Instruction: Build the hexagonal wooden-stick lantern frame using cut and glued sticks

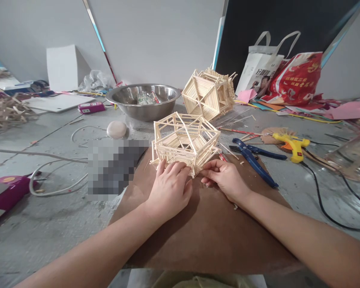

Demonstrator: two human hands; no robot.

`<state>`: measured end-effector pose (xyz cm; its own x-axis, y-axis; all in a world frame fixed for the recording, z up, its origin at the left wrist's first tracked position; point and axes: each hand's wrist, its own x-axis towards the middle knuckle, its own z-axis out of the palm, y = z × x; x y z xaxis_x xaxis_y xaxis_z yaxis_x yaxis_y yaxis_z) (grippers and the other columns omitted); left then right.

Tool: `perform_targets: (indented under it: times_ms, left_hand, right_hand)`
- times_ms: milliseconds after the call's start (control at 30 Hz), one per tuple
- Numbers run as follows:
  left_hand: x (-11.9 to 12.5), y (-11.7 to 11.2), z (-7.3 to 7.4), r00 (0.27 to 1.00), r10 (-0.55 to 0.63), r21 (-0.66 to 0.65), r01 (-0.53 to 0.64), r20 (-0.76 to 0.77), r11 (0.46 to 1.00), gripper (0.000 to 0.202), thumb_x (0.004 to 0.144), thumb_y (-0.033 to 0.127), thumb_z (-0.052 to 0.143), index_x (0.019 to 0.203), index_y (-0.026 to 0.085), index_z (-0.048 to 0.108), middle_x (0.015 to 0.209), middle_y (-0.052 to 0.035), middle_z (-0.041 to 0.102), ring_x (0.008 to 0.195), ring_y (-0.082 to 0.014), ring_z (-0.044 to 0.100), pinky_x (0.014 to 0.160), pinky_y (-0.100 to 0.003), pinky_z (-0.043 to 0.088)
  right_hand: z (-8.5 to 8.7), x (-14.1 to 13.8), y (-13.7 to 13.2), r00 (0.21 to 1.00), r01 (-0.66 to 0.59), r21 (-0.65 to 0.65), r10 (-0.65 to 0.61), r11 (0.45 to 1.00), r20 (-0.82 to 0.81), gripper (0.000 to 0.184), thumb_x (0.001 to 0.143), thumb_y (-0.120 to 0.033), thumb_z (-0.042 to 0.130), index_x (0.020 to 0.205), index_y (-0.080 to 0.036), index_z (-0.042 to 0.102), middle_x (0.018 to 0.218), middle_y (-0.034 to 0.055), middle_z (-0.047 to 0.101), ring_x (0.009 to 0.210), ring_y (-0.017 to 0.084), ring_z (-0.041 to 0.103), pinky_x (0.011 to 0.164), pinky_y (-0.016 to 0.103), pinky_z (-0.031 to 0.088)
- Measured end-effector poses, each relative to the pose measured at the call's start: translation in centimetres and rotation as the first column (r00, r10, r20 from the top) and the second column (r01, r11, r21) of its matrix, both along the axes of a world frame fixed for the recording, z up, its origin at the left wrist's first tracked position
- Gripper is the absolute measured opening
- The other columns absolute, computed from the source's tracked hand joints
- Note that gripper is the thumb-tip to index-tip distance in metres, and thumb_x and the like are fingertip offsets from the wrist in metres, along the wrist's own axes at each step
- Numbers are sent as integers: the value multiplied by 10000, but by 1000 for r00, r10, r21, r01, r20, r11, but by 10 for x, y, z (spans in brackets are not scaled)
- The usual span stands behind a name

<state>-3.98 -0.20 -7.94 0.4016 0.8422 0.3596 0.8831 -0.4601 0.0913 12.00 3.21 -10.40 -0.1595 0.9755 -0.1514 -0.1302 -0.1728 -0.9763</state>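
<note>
A hexagonal frame built of thin wooden sticks (pixel 184 140) stands on a brown board (pixel 204 228) in front of me. My left hand (pixel 169 188) rests against its near side, fingers curled onto the lower sticks. My right hand (pixel 223 176) pinches the frame's near right corner between thumb and fingers. A second, similar stick structure (pixel 208 94) lies tilted on the grey floor behind it.
Blue pliers (pixel 253 158) and a yellow glue gun (pixel 292 146) with a black cord lie to the right. A metal bowl (pixel 144 100) sits behind, a pink device (pixel 6 194) at the left. Bags (pixel 294 76) and coloured paper are at the back right.
</note>
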Motion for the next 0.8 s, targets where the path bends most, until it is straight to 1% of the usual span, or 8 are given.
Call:
perform_targets:
  times_ms: [233, 600, 800]
  left_hand:
    - [0, 0, 0, 1000, -1, -10, 1, 0, 1000, 232, 749, 199, 409, 924, 162, 556, 984, -74, 582, 938, -227, 508, 943, -464, 232]
    - [1, 0, 0, 1000, 1, -1, -1, 8, 1000, 223, 747, 204, 411, 913, 171, 556, 974, -69, 587, 932, -224, 512, 943, -456, 240]
    - [1, 0, 1, 1000, 3, 2, -3, -3, 1000, 225, 744, 203, 412, 915, 167, 555, 981, -70, 586, 935, -224, 510, 940, -458, 240]
  right_hand:
    - [0, 0, 0, 1000, -3, -10, 3, 1000, -2, 271, 528, -314, 712, 664, -147, 548, 487, -38, 590, 415, 68, 542, 405, 165, 412]
    - [2, -2, -1, 1000, 5, -35, -5, 999, 7, 305, 502, -335, 721, 656, -145, 539, 458, -38, 583, 392, 66, 530, 385, 157, 396]
    - [1, -1, 0, 1000, 4, -32, -4, 999, 2, 283, 518, -321, 715, 660, -148, 542, 467, -38, 586, 397, 66, 532, 389, 160, 396]
